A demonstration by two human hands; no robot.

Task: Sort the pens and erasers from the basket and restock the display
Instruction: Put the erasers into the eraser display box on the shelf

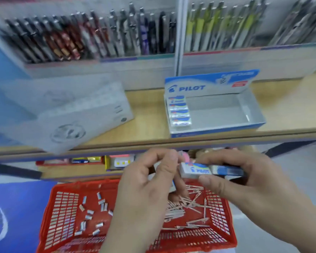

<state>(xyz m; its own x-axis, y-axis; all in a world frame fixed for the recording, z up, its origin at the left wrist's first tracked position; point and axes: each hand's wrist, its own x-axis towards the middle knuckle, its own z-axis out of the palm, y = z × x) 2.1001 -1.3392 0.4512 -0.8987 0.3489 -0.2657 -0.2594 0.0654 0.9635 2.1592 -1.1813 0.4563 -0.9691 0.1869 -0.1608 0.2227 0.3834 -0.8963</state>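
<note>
Eraser sorting is the step, I reckon. My right hand grips an eraser row. My left hand curls round a loose eraser, mostly hidden. Next move should be up to one o'clock, into the Pilot display box, where packed erasers line only its nine o'clock end. At six o'clock, the red basket holds small erasers and pens.

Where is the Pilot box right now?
Head view: the box sits right of centre on the wooden shelf, beyond the red basket, right of a grey carton, with erasers at its left end.
</note>
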